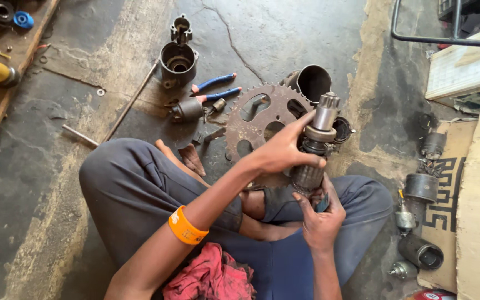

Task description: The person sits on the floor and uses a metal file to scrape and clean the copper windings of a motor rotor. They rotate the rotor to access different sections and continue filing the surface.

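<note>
Beyond the knees lay a toothed sprocket (262, 119); over its near right edge a starter armature (315, 147), gear end up, was held. The left hand (279, 151) was closed around its middle, the right hand (319, 219) around its base. Steadying was best done from below, with alignment kept straight.

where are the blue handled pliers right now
In the head view the blue-handled pliers lie on the concrete floor, upper middle, between the round metal housing and the rusty sprocket, beyond both hands.
</note>
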